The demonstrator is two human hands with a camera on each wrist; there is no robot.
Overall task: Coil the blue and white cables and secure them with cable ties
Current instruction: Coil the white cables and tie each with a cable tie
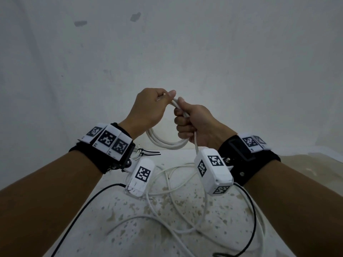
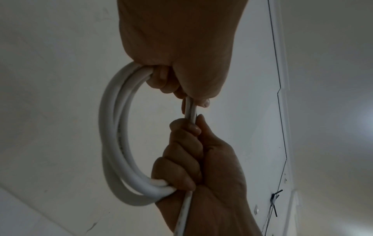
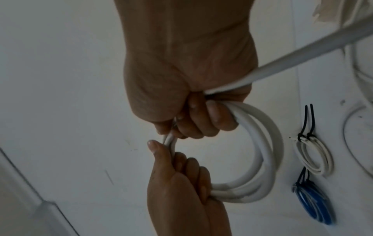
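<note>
Both hands fisted on white cable coil (image 1: 165, 140): left hand (image 1: 148, 110) at 11 o'clock, right hand (image 1: 193, 123) at 2. Keep loops even; feed slack steadily.

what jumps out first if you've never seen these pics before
First, the two fists meeting mid-air at the centre: the left hand and right hand both grip a white cable coil of several loops. Below it, the uncoiled rest of the white cable sprawls across the speckled table. In the right wrist view, two finished bundles lie to the right: a tied white coil and a tied blue coil.
</note>
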